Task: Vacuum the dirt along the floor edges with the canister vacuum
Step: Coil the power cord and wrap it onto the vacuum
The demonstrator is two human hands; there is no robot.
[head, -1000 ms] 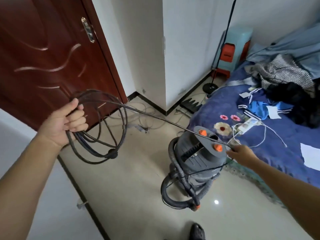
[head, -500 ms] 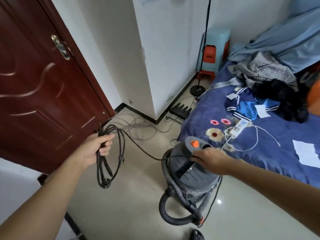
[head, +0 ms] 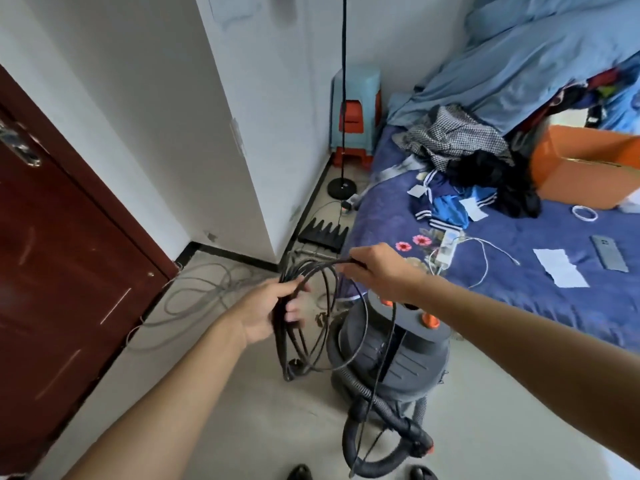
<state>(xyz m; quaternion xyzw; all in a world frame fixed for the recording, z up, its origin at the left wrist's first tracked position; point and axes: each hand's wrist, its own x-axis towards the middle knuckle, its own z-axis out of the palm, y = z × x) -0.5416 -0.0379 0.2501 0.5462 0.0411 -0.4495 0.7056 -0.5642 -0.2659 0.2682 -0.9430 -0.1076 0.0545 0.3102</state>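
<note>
The left hand [head: 266,311] curls round a bundle of thin black power cord [head: 281,344] loops. The right hand [head: 379,271] pinches 1 strand at the top. Below them the grey drum-shaped canister vacuum [head: 394,362] stands on the glossy floor [head: 225,410], its ribbed hose [head: 384,417] curled at the base.

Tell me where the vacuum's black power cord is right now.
In the head view, the coiled black power cord hangs mid-frame, gripped by the left hand and pinched by the right hand, just left of the grey canister vacuum.
</note>
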